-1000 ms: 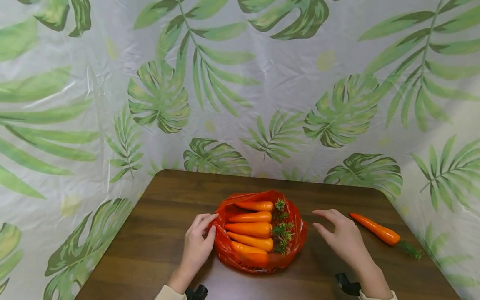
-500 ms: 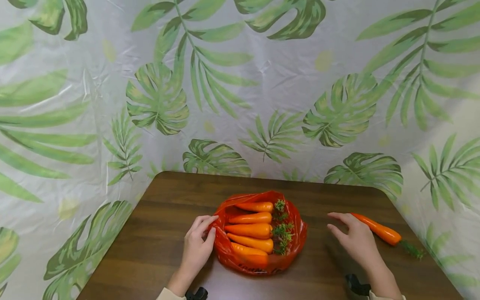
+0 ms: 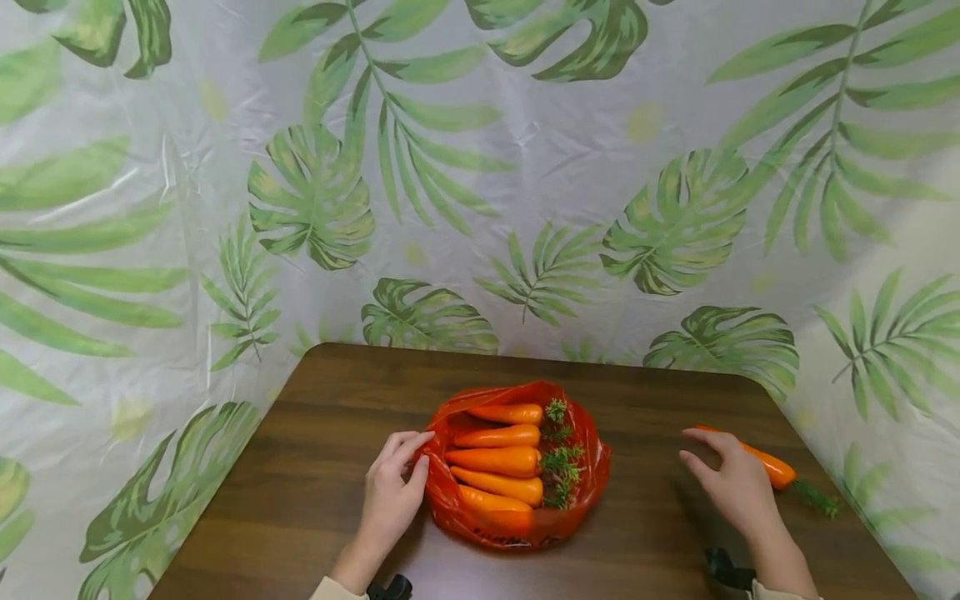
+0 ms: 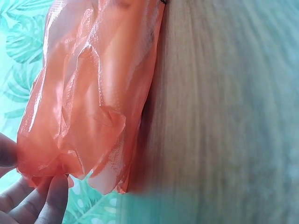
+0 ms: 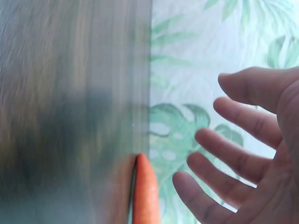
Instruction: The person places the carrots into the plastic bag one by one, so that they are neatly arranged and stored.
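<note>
A red plastic bag [image 3: 517, 537] lies on the table with its mouth spread wide. Several orange carrots [image 3: 498, 461] with green tops sit inside it side by side. My left hand [image 3: 397, 483] pinches the bag's left rim between thumb and fingers; the left wrist view shows the crumpled bag edge [image 4: 93, 135] at the fingertips. My right hand [image 3: 738, 487] holds nothing, its fingers spread and slightly bent. It hovers by a single carrot [image 3: 776, 469] at the table's right, overlapping part of it in the head view. In the right wrist view that carrot's tip [image 5: 145, 191] shows below the fingers.
The dark wooden table [image 3: 315, 467] has rounded far corners. A leaf-patterned curtain [image 3: 442, 167] hangs right behind and beside it. Black wrist mounts [image 3: 727, 571] sit under both wrists, close over the table.
My right hand has moved right, away from the bag and over toward the single carrot. The left hand keeps its pinch on the bag's rim, and the carrots inside lie as before.
</note>
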`<action>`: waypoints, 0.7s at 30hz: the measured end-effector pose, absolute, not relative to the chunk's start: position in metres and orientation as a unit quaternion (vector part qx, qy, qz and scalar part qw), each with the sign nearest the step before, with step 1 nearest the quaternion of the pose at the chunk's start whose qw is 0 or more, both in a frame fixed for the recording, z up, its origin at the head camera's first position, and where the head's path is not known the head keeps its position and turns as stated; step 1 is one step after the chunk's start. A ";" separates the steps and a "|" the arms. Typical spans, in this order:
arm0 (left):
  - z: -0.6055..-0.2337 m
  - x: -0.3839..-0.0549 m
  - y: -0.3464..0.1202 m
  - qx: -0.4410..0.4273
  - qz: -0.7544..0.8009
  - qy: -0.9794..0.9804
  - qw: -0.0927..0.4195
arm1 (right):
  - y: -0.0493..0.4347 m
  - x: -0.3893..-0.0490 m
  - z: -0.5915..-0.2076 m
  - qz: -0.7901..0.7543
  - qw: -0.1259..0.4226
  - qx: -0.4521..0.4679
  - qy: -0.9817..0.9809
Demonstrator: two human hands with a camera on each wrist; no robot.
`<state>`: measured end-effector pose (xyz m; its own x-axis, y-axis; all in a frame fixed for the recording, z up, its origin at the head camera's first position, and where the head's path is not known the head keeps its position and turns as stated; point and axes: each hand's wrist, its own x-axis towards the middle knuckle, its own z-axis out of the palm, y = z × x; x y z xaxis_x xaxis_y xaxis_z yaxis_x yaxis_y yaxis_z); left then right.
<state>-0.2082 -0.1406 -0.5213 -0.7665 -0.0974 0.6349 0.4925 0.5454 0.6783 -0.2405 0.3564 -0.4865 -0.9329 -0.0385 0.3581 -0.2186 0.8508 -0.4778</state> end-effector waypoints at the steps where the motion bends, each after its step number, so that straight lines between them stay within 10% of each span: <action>1: -0.521 -0.208 -0.141 -0.120 -0.461 -0.819 0.320 | 0.359 -0.240 -0.487 0.265 0.168 0.061 -0.947; 21: -0.518 -0.207 -0.141 -0.122 -0.464 -0.819 0.315 | 0.419 -0.241 -0.508 0.261 0.177 -0.029 -0.948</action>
<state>-0.2074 -0.1412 -0.5177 -0.7716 -0.0926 0.6293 0.4924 0.5394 0.6831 -0.2408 0.4185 -0.5081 -0.9355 0.1484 0.3206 -0.0366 0.8619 -0.5057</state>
